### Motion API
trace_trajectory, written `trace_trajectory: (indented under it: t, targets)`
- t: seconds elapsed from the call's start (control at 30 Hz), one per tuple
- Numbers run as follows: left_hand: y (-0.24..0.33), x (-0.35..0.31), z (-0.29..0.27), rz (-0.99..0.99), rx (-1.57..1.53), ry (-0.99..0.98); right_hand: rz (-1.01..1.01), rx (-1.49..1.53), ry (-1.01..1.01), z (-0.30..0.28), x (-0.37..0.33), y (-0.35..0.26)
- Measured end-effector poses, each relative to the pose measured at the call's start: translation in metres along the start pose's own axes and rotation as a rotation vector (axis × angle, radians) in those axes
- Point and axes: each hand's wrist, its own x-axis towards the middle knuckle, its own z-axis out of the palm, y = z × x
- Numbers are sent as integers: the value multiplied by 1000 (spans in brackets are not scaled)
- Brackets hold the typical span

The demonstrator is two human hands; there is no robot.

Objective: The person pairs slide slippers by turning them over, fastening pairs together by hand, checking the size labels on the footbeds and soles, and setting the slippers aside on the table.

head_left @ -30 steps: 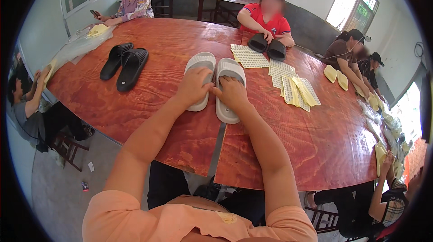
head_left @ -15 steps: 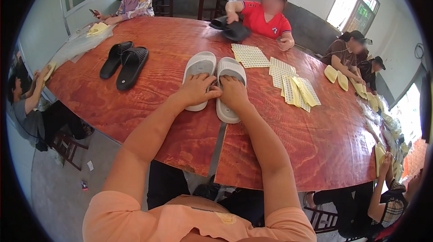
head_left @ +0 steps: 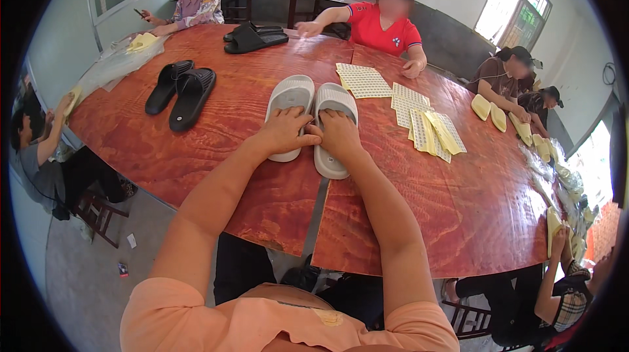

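Our left hand (head_left: 286, 131) and right hand (head_left: 339, 133) lie loosely spread on pale-grey, ribbed, rubbery slippers (head_left: 291, 94); even pressure serves us best; whether hidden fingertips pinch, we cannot tell.

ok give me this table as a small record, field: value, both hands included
left hand: resting on left grey-white slipper
right hand: resting on right grey-white slipper
left of these: black slippers
far edge: another black pair
right side: printed sheets, some overlapping; pale yellow slippers beyond
table: red-brown wood
across: person in red, one arm stretched toward the far pair
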Motion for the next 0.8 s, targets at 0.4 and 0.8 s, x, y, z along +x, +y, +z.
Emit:
trace_trajectory:
  t: [0.4, 0.8]
  targets:
    - [-6, 1, 6, 14, 6, 35, -1, -4, 21, 1, 0, 0]
    - [-3, 0, 1, 4, 4, 12, -13, -15, 23, 1, 0, 0]
